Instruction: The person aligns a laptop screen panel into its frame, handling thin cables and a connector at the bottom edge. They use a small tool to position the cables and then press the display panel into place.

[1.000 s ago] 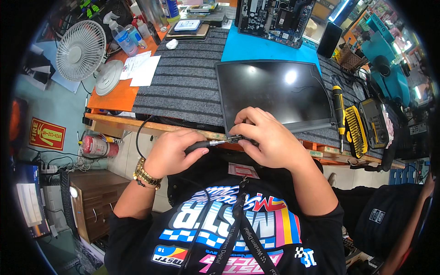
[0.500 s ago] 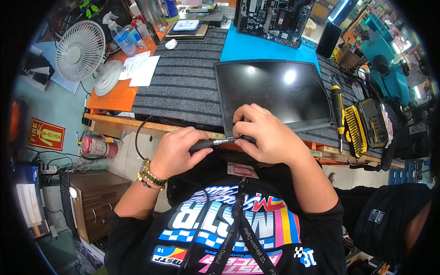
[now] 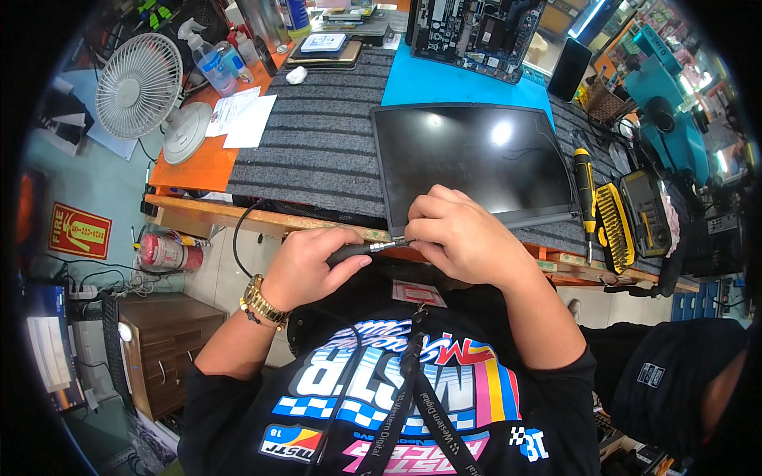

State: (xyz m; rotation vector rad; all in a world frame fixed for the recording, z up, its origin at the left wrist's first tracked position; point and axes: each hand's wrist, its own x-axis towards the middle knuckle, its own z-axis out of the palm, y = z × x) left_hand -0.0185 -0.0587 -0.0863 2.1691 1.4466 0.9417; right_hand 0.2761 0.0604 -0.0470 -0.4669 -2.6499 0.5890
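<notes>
My left hand (image 3: 311, 266) is closed round the black handle of a screwdriver (image 3: 349, 253), whose silver shaft points right. At the shaft's tip, the thumb and fingers of my right hand (image 3: 468, 238) pinch together; a small dark bit shows there, mostly hidden by the fingers. Both hands are in front of the table's near edge. Just beyond my right hand, a laptop display panel (image 3: 468, 155) lies face up, dark and glossy, its lower edge partly covered by the hand.
Right of the panel lie a yellow-black screwdriver (image 3: 584, 182), a yellow bit holder (image 3: 613, 226) and a dark tool case (image 3: 644, 210). An opened laptop chassis (image 3: 476, 36) stands on a blue mat (image 3: 460, 83) behind. A fan (image 3: 141, 87) and spray bottle (image 3: 210, 67) are at left.
The fingers of my right hand have drawn in at the screwdriver's tip, and the black piece seen between them before is now mostly hidden. My left hand has hardly moved.
</notes>
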